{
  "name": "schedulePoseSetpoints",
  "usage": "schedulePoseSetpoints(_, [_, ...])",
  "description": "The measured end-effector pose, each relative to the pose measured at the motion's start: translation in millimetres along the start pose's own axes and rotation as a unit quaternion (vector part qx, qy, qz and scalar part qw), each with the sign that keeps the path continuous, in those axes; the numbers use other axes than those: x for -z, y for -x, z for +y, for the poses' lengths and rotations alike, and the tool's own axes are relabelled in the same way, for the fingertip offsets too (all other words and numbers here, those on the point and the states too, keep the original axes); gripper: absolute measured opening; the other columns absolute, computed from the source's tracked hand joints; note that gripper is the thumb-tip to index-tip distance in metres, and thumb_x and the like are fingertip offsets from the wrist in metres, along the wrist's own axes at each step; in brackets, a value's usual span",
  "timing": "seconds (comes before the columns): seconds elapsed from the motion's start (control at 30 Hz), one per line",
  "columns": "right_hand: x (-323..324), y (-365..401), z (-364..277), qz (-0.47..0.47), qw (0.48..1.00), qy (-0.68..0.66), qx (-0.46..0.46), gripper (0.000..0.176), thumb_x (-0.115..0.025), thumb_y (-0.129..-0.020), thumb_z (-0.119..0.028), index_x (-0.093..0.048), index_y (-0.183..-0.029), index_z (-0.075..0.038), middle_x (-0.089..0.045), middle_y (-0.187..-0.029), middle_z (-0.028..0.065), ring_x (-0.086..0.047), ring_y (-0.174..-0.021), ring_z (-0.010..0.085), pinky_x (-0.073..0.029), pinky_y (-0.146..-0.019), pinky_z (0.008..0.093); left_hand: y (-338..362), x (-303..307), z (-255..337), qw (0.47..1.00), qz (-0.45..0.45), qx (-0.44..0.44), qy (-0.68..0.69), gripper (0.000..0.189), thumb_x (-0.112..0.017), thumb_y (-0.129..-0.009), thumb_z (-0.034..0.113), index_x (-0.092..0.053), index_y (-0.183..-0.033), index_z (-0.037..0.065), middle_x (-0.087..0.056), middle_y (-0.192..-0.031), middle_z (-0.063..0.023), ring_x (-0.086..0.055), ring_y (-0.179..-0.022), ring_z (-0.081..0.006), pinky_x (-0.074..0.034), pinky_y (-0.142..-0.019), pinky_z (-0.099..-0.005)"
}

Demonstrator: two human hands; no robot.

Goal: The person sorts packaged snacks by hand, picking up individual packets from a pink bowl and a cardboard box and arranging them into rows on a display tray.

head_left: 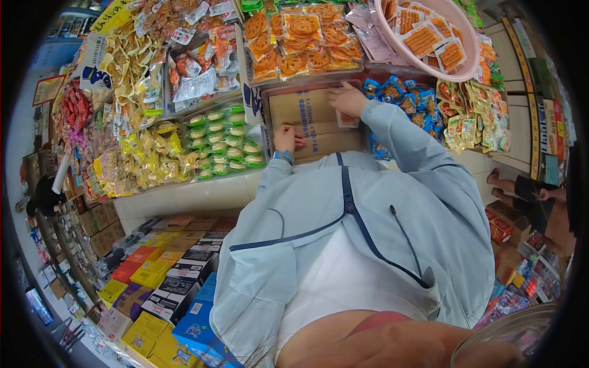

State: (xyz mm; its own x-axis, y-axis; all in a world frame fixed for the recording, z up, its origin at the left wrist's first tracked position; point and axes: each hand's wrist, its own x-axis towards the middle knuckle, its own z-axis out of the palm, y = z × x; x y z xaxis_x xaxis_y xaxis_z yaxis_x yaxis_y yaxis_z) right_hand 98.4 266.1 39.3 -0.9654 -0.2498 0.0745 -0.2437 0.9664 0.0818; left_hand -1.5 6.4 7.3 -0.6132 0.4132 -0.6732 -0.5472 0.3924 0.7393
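Note:
A brown cardboard sheet (314,126) with blue printing lies in a bin at the middle of the display. My left hand (289,138), with a watch at its wrist, rests at the sheet's left side, its fingers loosely bent and apart. My right hand (347,99) lies palm down near the bin's upper right corner, fingers stretched to the left. Just under this hand is a clear snack packet (348,121), partly covered by it. Neither hand visibly grips anything.
Beyond the cardboard are orange snack packets (302,38) and a pink basket (471,61). Green-wrapped packs (224,141) lie left, blue-wrapped snacks (408,101) right. Stacked boxes (165,288) stand lower left. Another person's legs (506,187) show at the right.

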Motion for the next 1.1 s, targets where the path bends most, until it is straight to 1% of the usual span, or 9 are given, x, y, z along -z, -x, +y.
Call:
schedulePoseSetpoints(0.2, [41.0, -2.8, 4.6, -0.168, 0.985, 0.048, 0.000, 0.020, -0.060, -0.080, -0.018, -0.072, -0.097, -0.019, -0.061, -0.116, -0.0014, -0.051, -0.116, 0.0209, -0.035, -0.106, 0.0461, -2.7, -1.7, -3.2, 1.000, 0.005, 0.007, 0.002, 0.020, -0.045, -0.099, 0.017, -0.052, -0.104, -0.001, -0.068, -0.078, -0.0179, -0.068, -0.056, -0.0246, -0.053, -0.044, -0.0297])
schedulePoseSetpoints(0.3, [41.8, 2.5, 10.9, -0.096, 0.991, 0.070, 0.059, 0.022, -0.063, -0.077, -0.020, -0.069, -0.098, -0.020, -0.062, -0.115, -0.0027, -0.052, -0.114, 0.0200, -0.037, -0.103, 0.0432, -2.5, -1.0, -5.1, 1.000, 0.002, -0.013, -0.002, 0.020, -0.045, -0.099, 0.017, -0.052, -0.103, -0.001, -0.068, -0.078, -0.0176, -0.068, -0.056, -0.0248, -0.053, -0.044, -0.0298])
schedulePoseSetpoints(0.4, [62.0, -2.4, 15.0, -0.182, 0.982, -0.050, 0.001, 0.024, -0.070, -0.074, -0.025, -0.070, -0.097, -0.017, -0.066, -0.104, 0.0018, -0.060, -0.102, 0.0232, -0.046, -0.092, 0.0405, -4.2, 0.1, -4.3, 1.000, 0.002, -0.007, 0.002, 0.019, -0.045, -0.099, 0.017, -0.053, -0.102, 0.000, -0.067, -0.077, -0.0170, -0.068, -0.056, -0.0247, -0.053, -0.044, -0.0303])
schedulePoseSetpoints(0.5, [98.0, -4.9, 12.4, -0.112, 0.952, -0.245, -0.148, 0.032, -0.077, -0.072, -0.030, -0.068, -0.096, -0.011, -0.067, -0.092, 0.0093, -0.064, -0.087, 0.0297, -0.051, -0.078, 0.0412, -5.5, -1.2, -5.1, 1.000, 0.008, 0.002, 0.012, 0.018, -0.046, -0.099, 0.017, -0.053, -0.101, 0.000, -0.067, -0.076, -0.0164, -0.068, -0.056, -0.0245, -0.053, -0.044, -0.0309])
schedulePoseSetpoints(0.63, [148.2, 10.3, 30.1, 0.169, 0.869, -0.371, -0.281, 0.041, -0.079, -0.073, -0.031, -0.064, -0.100, -0.005, -0.066, -0.085, 0.0154, -0.064, -0.079, 0.0326, -0.050, -0.070, 0.0393, -1.4, -2.4, -1.9, 1.000, 0.010, 0.005, 0.008, 0.018, -0.046, -0.098, 0.016, -0.053, -0.101, 0.000, -0.067, -0.076, -0.0160, -0.068, -0.056, -0.0244, -0.053, -0.044, -0.0303])
schedulePoseSetpoints(0.77, [192.7, 49.3, 91.2, 0.426, 0.715, -0.328, -0.448, 0.043, -0.077, -0.080, -0.025, -0.062, -0.112, -0.002, -0.069, -0.100, 0.0124, -0.066, -0.088, 0.0203, -0.052, -0.077, 0.0347, -4.2, -0.2, -3.2, 1.000, 0.004, -0.003, -0.004, 0.017, -0.046, -0.098, 0.015, -0.053, -0.100, -0.001, -0.067, -0.077, -0.0163, -0.068, -0.057, -0.0242, -0.053, -0.044, -0.0291])
schedulePoseSetpoints(0.93, [199.9, 117.6, 163.5, 0.481, 0.708, -0.027, -0.517, 0.049, -0.067, -0.086, -0.032, -0.057, -0.124, -0.002, -0.065, -0.114, 0.0178, -0.062, -0.106, 0.0300, -0.044, -0.096, 0.0440, -2.1, -0.1, -3.3, 1.000, -0.001, -0.008, 0.000, 0.017, -0.046, -0.098, 0.015, -0.052, -0.100, -0.001, -0.068, -0.078, -0.0168, -0.068, -0.057, -0.0245, -0.053, -0.044, -0.0290])
schedulePoseSetpoints(1.03, [145.2, 161.8, 202.5, 0.224, 0.751, 0.095, -0.614, 0.051, -0.055, -0.091, -0.040, -0.056, -0.127, -0.002, -0.057, -0.126, 0.0215, -0.051, -0.120, 0.0371, -0.033, -0.104, 0.0533, -3.9, -0.7, -5.6, 1.000, 0.005, -0.007, 0.005, 0.016, -0.046, -0.098, 0.015, -0.052, -0.101, 0.000, -0.068, -0.078, -0.0168, -0.068, -0.057, -0.0249, -0.053, -0.044, -0.0291])
schedulePoseSetpoints(1.1, [147.7, 151.4, 192.3, 0.208, 0.734, 0.176, -0.622, 0.053, -0.048, -0.093, -0.042, -0.055, -0.128, -0.002, -0.053, -0.131, 0.0227, -0.046, -0.124, 0.0401, -0.030, -0.104, 0.0563, -4.4, -1.5, -4.3, 1.000, 0.004, 0.000, 0.009, 0.017, -0.046, -0.098, 0.015, -0.052, -0.101, 0.000, -0.068, -0.078, -0.0168, -0.068, -0.057, -0.0251, -0.053, -0.044, -0.0293])
